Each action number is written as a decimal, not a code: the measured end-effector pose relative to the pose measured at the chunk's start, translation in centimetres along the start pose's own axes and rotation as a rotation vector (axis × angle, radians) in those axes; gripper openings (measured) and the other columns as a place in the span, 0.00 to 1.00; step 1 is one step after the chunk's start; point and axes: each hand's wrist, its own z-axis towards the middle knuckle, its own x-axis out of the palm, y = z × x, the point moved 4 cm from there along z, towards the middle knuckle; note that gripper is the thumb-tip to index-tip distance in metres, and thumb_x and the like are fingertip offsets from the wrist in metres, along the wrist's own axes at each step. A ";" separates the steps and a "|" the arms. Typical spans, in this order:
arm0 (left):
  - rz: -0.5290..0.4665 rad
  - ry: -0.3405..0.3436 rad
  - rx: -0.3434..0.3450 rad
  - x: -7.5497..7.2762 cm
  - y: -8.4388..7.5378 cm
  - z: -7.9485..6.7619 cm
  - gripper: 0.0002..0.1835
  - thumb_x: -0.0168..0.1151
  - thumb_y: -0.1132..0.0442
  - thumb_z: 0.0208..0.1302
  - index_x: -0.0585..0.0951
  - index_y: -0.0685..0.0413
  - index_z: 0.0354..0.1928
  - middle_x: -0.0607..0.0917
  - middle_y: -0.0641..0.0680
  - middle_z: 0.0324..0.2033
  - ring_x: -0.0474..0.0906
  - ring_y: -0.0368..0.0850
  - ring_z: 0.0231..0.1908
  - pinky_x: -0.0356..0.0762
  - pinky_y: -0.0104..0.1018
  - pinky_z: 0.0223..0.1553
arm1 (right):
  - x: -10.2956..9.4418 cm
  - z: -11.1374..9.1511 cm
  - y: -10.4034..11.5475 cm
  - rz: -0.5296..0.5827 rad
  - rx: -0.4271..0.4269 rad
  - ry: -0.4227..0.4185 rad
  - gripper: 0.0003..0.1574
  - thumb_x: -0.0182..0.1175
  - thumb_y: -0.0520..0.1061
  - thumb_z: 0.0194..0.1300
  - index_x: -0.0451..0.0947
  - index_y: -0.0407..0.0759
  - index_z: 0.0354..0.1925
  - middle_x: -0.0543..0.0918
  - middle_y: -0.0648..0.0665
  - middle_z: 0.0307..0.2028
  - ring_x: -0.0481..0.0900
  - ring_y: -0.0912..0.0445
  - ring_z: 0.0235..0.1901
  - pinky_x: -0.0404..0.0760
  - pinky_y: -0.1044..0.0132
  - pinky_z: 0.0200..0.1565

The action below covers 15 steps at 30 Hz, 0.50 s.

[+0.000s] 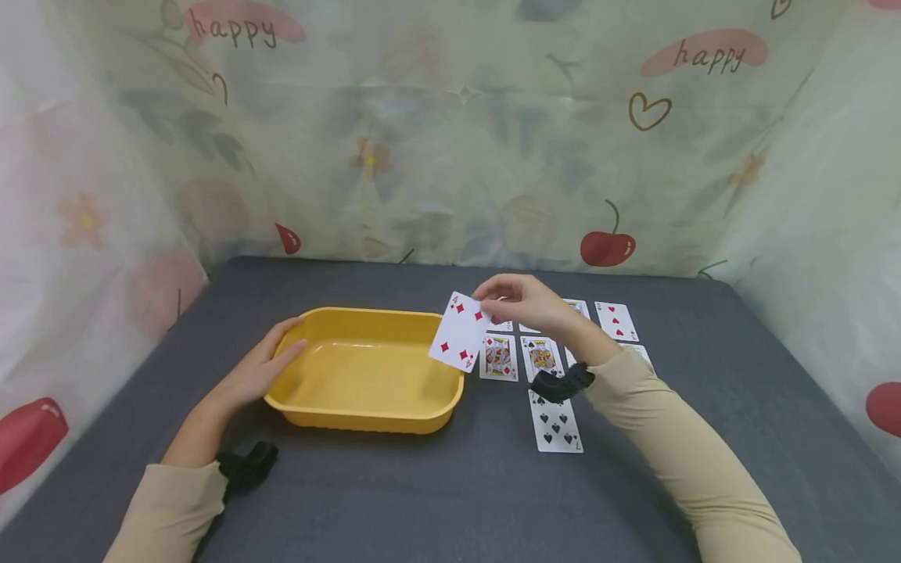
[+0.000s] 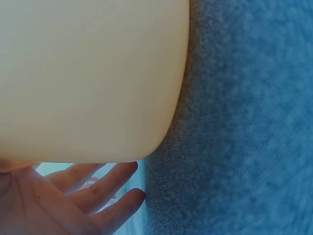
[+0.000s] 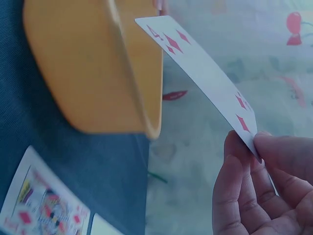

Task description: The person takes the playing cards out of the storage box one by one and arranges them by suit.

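Note:
My right hand [image 1: 521, 301] pinches a four of diamonds playing card [image 1: 459, 332] between thumb and fingers. The card tilts over the right rim of a yellow plastic tub [image 1: 366, 426], face toward me. In the right wrist view, a thin pale edge shows between the fingers [image 3: 232, 171]; what it belongs to I cannot tell. At the tub's left end, my left hand [image 1: 256, 367] holds the rim, thumb over the inside. The left wrist view shows several of its fingers [image 2: 105, 188] spread along the outer wall. The tub's visible floor bears no cards.
Face-up cards lie in rows right of the tub, including a red face card [image 1: 499, 358], a king of spades [image 1: 541, 356], a seven of spades [image 1: 556, 428] and a three of hearts [image 1: 615, 321]. My right forearm hides some. A patterned curtain [image 1: 436, 172] surrounds the dark tabletop [image 1: 394, 500].

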 end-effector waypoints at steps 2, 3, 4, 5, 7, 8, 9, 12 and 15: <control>0.000 -0.001 -0.004 0.0 0.0 0.0 0.35 0.42 0.47 0.72 0.49 0.60 0.71 0.51 0.69 0.70 0.48 0.67 0.68 0.47 0.64 0.65 | -0.6 -0.7 -0.5 -0.003 0.024 -0.016 0.17 0.57 0.47 0.65 0.75 0.42 0.51 0.80 0.43 0.43 0.79 0.51 0.41 0.78 0.57 0.50; -0.001 -0.001 -0.004 0.1 0.0 0.1 0.35 0.42 0.47 0.72 0.49 0.60 0.71 0.51 0.69 0.70 0.48 0.67 0.68 0.47 0.64 0.65 | -0.8 -1.1 -0.8 -0.001 0.039 -0.025 0.18 0.58 0.47 0.65 0.75 0.43 0.51 0.80 0.43 0.43 0.79 0.51 0.42 0.78 0.57 0.50; 0.000 0.000 -0.006 0.1 0.0 0.1 0.35 0.42 0.47 0.72 0.49 0.60 0.71 0.51 0.69 0.70 0.48 0.67 0.68 0.47 0.64 0.65 | -1.1 -1.5 -1.1 0.001 0.052 -0.032 0.18 0.58 0.47 0.65 0.75 0.43 0.51 0.80 0.43 0.44 0.79 0.50 0.43 0.78 0.57 0.50; -0.002 0.001 -0.006 0.1 0.1 0.1 0.35 0.42 0.46 0.72 0.49 0.60 0.71 0.50 0.69 0.70 0.48 0.67 0.68 0.47 0.64 0.65 | -1.4 -1.8 -1.5 0.005 0.062 -0.039 0.19 0.58 0.48 0.64 0.75 0.43 0.52 0.79 0.43 0.44 0.79 0.49 0.43 0.78 0.56 0.50; -0.001 0.001 -0.006 0.1 0.1 0.1 0.35 0.42 0.46 0.72 0.49 0.60 0.71 0.50 0.69 0.70 0.47 0.67 0.69 0.47 0.64 0.65 | -1.9 -2.4 -2.1 0.018 0.079 -0.048 0.19 0.58 0.48 0.64 0.74 0.43 0.52 0.79 0.42 0.44 0.79 0.47 0.43 0.78 0.55 0.51; -0.004 0.001 -0.005 0.1 0.1 0.1 0.35 0.42 0.47 0.72 0.49 0.60 0.71 0.50 0.69 0.70 0.47 0.67 0.69 0.46 0.64 0.65 | -2.0 -2.7 -2.4 0.023 0.081 -0.048 0.20 0.58 0.48 0.64 0.74 0.42 0.52 0.79 0.43 0.44 0.79 0.47 0.43 0.77 0.54 0.51; -0.003 0.001 -0.005 0.0 0.1 0.1 0.35 0.41 0.46 0.72 0.49 0.60 0.71 0.50 0.69 0.70 0.47 0.67 0.69 0.46 0.64 0.65 | -2.2 -3.0 -2.8 0.024 0.080 -0.047 0.20 0.58 0.48 0.64 0.73 0.41 0.52 0.78 0.43 0.44 0.79 0.48 0.42 0.77 0.54 0.51; -0.003 0.001 -0.006 0.0 0.2 0.0 0.35 0.41 0.46 0.72 0.49 0.61 0.71 0.50 0.69 0.70 0.46 0.67 0.69 0.45 0.65 0.65 | -2.4 -3.6 -3.7 0.026 0.070 -0.030 0.20 0.58 0.46 0.64 0.73 0.39 0.52 0.79 0.45 0.42 0.79 0.49 0.40 0.77 0.51 0.51; -0.003 0.005 -0.004 -0.1 0.3 0.0 0.35 0.41 0.46 0.72 0.48 0.61 0.71 0.50 0.69 0.70 0.46 0.67 0.69 0.46 0.65 0.65 | -2.1 -4.1 -4.6 0.024 0.074 0.002 0.18 0.58 0.45 0.64 0.74 0.39 0.51 0.79 0.48 0.37 0.79 0.50 0.37 0.77 0.52 0.48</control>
